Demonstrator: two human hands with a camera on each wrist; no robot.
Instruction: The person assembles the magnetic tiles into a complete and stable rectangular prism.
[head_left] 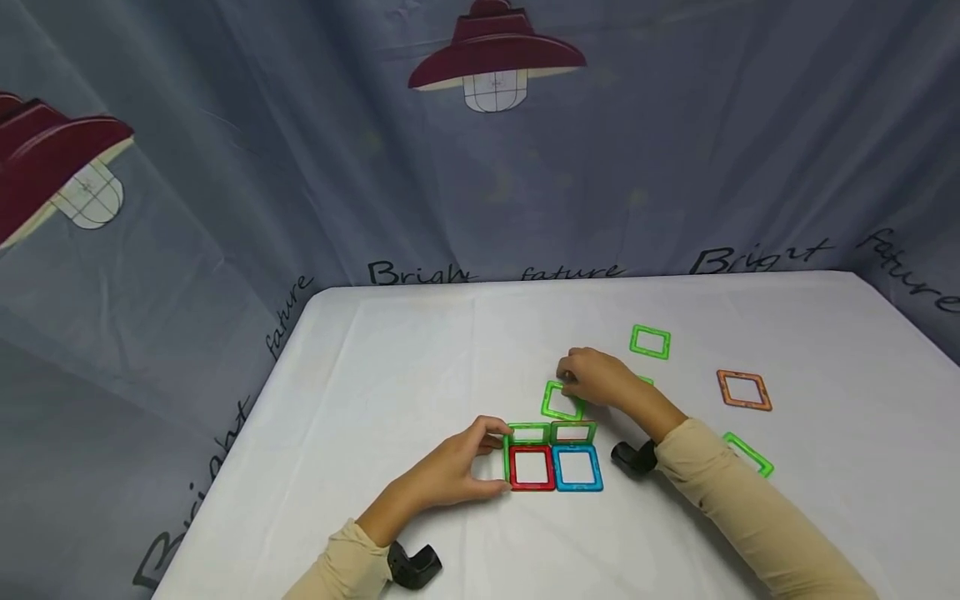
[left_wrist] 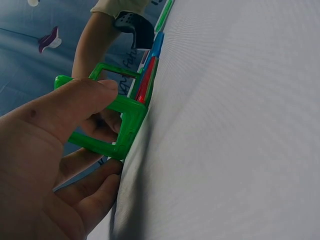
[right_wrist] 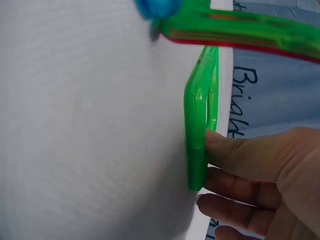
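Note:
A red square magnetic tile [head_left: 532, 487] and a blue magnetic tile [head_left: 577, 488] lie side by side on the white table. Along their far edges stand two green-framed tiles [head_left: 529, 427], and another green tile [left_wrist: 131, 125] rises at the red one's left side. My left hand [head_left: 459, 468] pinches that left green tile, thumb on its near edge and fingers farther back. Just beyond the structure, my right hand [head_left: 603, 382] pinches the edge of a separate green tile [right_wrist: 196, 115] between thumb and fingers, low over the cloth.
Loose tiles lie to the right: a green tile [head_left: 651, 354] at the back, an orange tile [head_left: 744, 405], and a green tile [head_left: 750, 456] partly behind the right sleeve. Another green tile [head_left: 647, 381] peeks out past the right wrist. A printed grey-blue curtain [head_left: 300, 167] hangs behind the table.

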